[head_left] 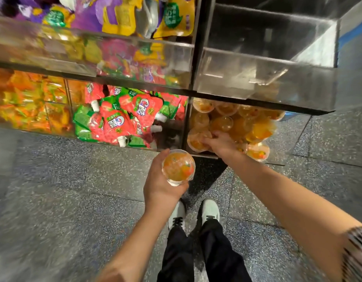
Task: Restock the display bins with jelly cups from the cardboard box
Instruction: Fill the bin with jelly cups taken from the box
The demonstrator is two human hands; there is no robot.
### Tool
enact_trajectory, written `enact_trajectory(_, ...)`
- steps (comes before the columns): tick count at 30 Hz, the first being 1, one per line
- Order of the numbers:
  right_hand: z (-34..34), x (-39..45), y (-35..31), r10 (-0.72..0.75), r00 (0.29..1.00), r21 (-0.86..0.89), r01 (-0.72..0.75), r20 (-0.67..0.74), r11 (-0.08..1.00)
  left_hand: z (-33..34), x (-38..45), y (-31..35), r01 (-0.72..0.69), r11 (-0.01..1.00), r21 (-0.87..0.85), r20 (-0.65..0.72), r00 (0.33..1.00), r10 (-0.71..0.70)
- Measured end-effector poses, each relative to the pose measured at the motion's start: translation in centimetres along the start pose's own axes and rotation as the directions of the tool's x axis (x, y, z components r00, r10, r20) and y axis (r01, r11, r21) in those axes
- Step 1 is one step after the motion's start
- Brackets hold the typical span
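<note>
Head view: lower bin (188, 127) holds orange jelly cups (220, 124); left hand (162, 180) grips one.

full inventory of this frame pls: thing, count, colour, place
jelly cup in hand: one, clear with orange jelly, held in front of the lower bins
jelly cups in bin: many, orange, lower right bin
red pouches: many, red and green with white caps, lower middle bin
orange packets: many, orange and yellow, lower left bin, blurred
purple and yellow pouches: many, upper left bin
upper right bin: one, clear, no contents visible
floor: grey speckled tiles
cardboard box: not in view
shoes: two, pale, on the floor
left hand: grips the single jelly cup
right hand: reaches into the lower right bin among the cups; grip unclear
</note>
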State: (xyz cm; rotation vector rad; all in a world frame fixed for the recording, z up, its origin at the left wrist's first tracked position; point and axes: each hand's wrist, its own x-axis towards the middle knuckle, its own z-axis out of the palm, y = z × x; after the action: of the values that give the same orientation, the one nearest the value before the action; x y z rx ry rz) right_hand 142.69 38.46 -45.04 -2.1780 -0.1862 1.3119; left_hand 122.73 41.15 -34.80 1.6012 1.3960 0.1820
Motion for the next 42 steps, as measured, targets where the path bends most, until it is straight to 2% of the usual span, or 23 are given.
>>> enact_trajectory(4, -0.6, -1.4, -0.7, 0.014, 1.0, -0.097, -0.014, 0.0, 0.995, 0.3, -0.4, 0.2, -0.045, 0.999, 0.012, -0.009, 0.999, 0.045)
enact_trajectory(6, -1.7, -3.7, -0.9, 0.003, 0.996, -0.013, -0.005, -0.091, 1.0, 0.4, -0.8, 0.6, -0.074, 0.997, 0.006, -0.024, 0.997, 0.074)
enact_trajectory(8, -3.1, -6.6, -0.4, -0.087, 0.982, 0.124, 0.109, -0.17, 0.986, 0.5, -1.0, 1.3, -0.07, 0.998, -0.006, -0.018, 0.997, 0.07)
enact_trajectory(9, -3.7, -8.0, -0.2, -0.106, 0.982, 0.198, 0.137, -0.158, 0.971, 0.6, -1.2, 1.7, -0.066, 0.998, -0.011, -0.002, 0.998, 0.066)
enact_trajectory(11, -4.7, -10.5, -0.3, -0.084, 0.996, 0.302, 0.078, 0.006, 0.95, 1.0, -1.3, 2.7, -0.072, 0.997, -0.02, 0.045, 0.996, 0.073)
enact_trajectory(13, -5.3, -12.5, -0.5, -0.05, 0.972, 0.31, -0.024, 0.229, 0.951, 1.5, -1.5, 3.7, -0.073, 0.997, -0.01, 0.115, 0.991, 0.073)
enact_trajectory(15, -5.7, -13.9, -0.4, -0.058, 0.942, 0.309, -0.05, 0.33, 0.95, 2.0, -1.8, 4.5, -0.044, 0.999, 0.018, 0.197, 0.98, 0.039)
enact_trajectory(18, -6.1, -14.7, 0.4, -0.127, 0.959, 0.329, 0.038, 0.252, 0.944, 2.7, -2.2, 5.3, -0.069, 0.997, 0.028, 0.269, 0.961, 0.059)
enact_trajectory(23, -7.1, -13.9, 1.3, -0.096, 0.977, 0.366, 0.021, 0.188, 0.93, 3.7, -1.6, 5.3, -0.139, 0.988, 0.073, 0.368, 0.924, 0.103)
enact_trajectory(25, -7.8, -13.2, 1.3, -0.068, 0.988, 0.415, 0.005, 0.137, 0.91, 4.0, -1.0, 5.0, -0.119, 0.991, 0.059, 0.381, 0.92, 0.088)
enact_trajectory(27, -8.4, -11.7, 1.1, -0.037, 0.998, 0.433, 0.016, 0.041, 0.901, 4.1, -0.5, 4.8, -0.04, 0.999, 0.034, 0.356, 0.934, 0.026)
enact_trajectory(31, -8.4, -7.5, 0.8, 0.014, 0.995, 0.195, 0.006, -0.099, 0.981, 4.3, 0.3, 4.0, 0.07, 0.997, -0.01, 0.255, 0.965, -0.065)
enact_trajectory(35, -6.9, -4.4, 1.1, -0.057, 0.998, -0.011, 0.057, 0.004, 0.998, 4.5, 0.4, 3.3, 0.117, 0.993, -0.018, 0.244, 0.964, -0.109)
enact_trajectory(39, -5.6, -2.4, 1.1, -0.031, 0.997, -0.306, 0.008, -0.069, 0.952, 4.7, 0.4, 2.6, 0.158, 0.985, -0.072, 0.209, 0.968, -0.14)
enact_trajectory(42, -5.3, -1.9, 1.1, -0.021, 0.997, -0.341, -0.008, -0.08, 0.94, 4.8, 0.4, 2.1, 0.169, 0.98, -0.106, 0.147, 0.977, -0.153)
